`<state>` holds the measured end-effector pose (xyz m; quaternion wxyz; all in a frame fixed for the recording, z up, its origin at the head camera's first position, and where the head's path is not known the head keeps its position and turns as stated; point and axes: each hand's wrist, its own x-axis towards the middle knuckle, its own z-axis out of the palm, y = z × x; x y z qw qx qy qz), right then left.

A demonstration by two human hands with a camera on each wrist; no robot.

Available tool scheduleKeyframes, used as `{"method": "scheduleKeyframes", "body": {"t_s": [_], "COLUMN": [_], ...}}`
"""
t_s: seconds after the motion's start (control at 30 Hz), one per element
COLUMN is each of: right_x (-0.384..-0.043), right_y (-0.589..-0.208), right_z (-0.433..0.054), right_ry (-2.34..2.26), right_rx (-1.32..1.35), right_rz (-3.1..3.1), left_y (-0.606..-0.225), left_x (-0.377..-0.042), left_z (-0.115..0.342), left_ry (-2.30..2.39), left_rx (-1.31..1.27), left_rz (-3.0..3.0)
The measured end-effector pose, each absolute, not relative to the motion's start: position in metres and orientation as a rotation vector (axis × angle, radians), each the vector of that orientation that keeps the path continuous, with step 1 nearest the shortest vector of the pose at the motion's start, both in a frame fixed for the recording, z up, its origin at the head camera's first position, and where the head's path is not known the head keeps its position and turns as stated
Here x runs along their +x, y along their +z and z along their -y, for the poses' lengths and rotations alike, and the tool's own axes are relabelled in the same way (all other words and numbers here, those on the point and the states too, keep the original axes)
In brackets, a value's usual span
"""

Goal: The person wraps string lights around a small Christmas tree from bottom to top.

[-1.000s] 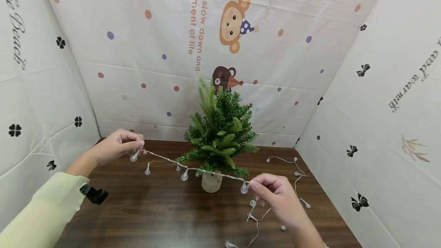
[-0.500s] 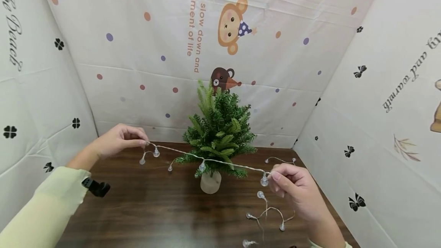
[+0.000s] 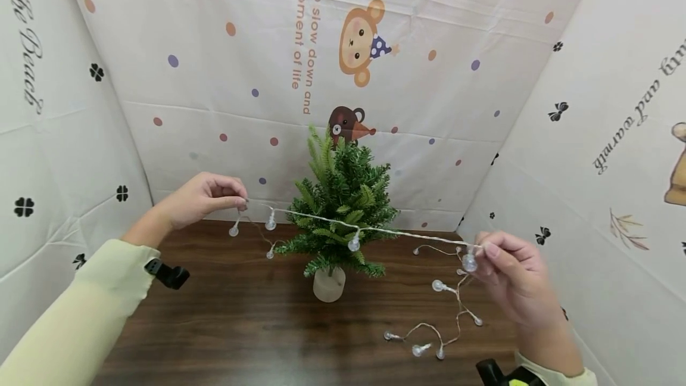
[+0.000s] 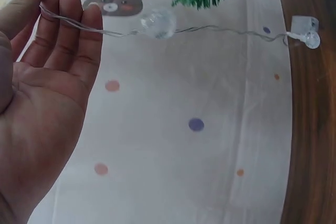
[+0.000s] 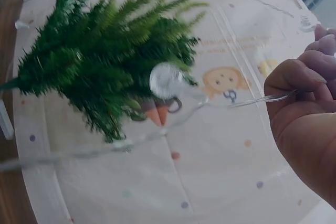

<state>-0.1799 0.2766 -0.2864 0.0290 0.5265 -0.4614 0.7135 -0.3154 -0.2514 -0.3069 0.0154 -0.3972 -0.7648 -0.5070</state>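
A string of fairy lights (image 3: 412, 233) with clear round bulbs stretches between my two hands, in front of a small artificial Christmas tree (image 3: 343, 213). At the tree's left, my left hand (image 3: 200, 200) pinches the wire between thumb and fingertips; in the left wrist view a clear bulb (image 4: 158, 23) hangs near those fingers. My right hand (image 3: 514, 276) pinches the wire at the right, beside another bulb (image 3: 469, 262). Behind the taut span, the tree stands upright on a pale round base (image 3: 329, 285). More of the string trails below each hand.
Loose bulbs and wire (image 3: 440, 350) lie on the dark wooden table (image 3: 241, 320) at the right. White printed cloth (image 3: 214, 76) walls enclose the table at the back and both sides.
Both hands have risen; the right has moved well to the right and the left slightly right. The span between them is longer and higher, now crossing the tree's lower branches.
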Motion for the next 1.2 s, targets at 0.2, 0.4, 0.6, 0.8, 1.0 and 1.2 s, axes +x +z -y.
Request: {"method": "scheduleKeyframes", "body": {"t_s": [0.2,0.4,0.6,0.8,1.0,1.2], "right_x": [-0.18,-0.179,-0.176,-0.179,-0.189,-0.202], "right_y": [-0.282,-0.281,-0.284,-0.291,-0.298,-0.302], "right_z": [-0.297,-0.315,-0.33,-0.351,-0.375,-0.399], "right_ry": [2.337,2.391,2.422,2.427,2.48,2.533], "right_rx": [1.682,1.741,1.741,1.761,1.737,1.703], "right_rz": [1.234,1.127,1.091,1.079,1.116,1.21], "left_y": [-0.295,-0.285,-0.279,-0.276,-0.277,-0.283], "left_x": [-0.313,-0.306,-0.299,-0.291,-0.28,-0.266], "left_z": [0.233,0.213,0.198,0.183,0.167,0.15], "left_ry": [-1.571,-1.555,-1.466,-1.417,-1.367,-1.293], "left_rx": [-1.287,-1.372,-1.442,-1.494,-1.519,-1.509], "left_rz": [2.381,2.368,2.34,2.34,2.349,2.387]}}
